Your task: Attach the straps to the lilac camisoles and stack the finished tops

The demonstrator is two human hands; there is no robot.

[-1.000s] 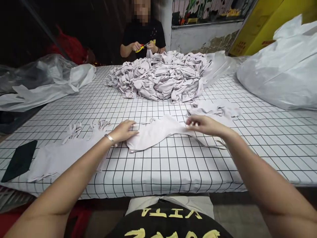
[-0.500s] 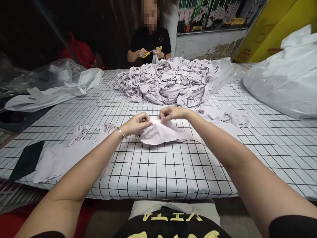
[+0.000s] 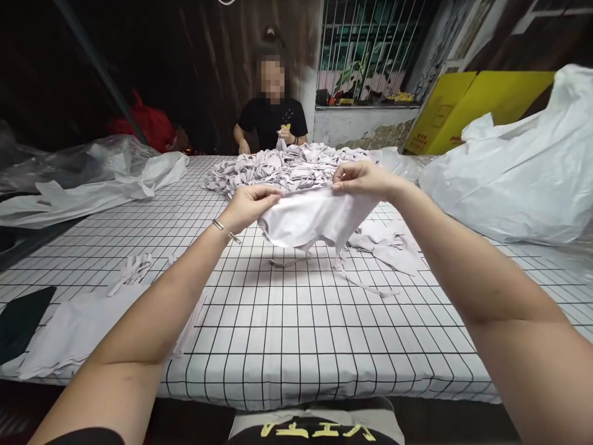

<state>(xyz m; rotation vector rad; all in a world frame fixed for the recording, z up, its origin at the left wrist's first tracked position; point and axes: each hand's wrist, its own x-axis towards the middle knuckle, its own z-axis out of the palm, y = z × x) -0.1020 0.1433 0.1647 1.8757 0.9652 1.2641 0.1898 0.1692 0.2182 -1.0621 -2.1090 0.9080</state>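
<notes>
A pale lilac-grey piece of fabric [image 3: 310, 217] hangs stretched between my two hands above the checked table. My left hand [image 3: 254, 207] pinches its upper left edge between thumb and fingers. At the upper right edge, my right hand [image 3: 359, 178] pinches the cloth too. Thin strips dangle from the lower edge, some touching the tabletop. Behind it lies a heap of the same pale fabric [image 3: 278, 167], partly covered by my hands and the cloth. Loose pieces of fabric [image 3: 389, 247] rest on the table to the right, partly behind the held piece.
Flat stacked fabric pieces [image 3: 78, 324] lie at the left beside a dark flat panel [image 3: 25, 321]. A white plastic bag [image 3: 504, 179] bulges at the right; flattened plastic bags [image 3: 106, 185] lie left. Across the checked table [image 3: 301, 346] sits a person [image 3: 273, 123] holding fabric.
Both hands have risen and spread apart, lifting the bunched fabric off the table and pulling its top edge taut. My view has tilted up. The other person's hand with scissors has lowered.
</notes>
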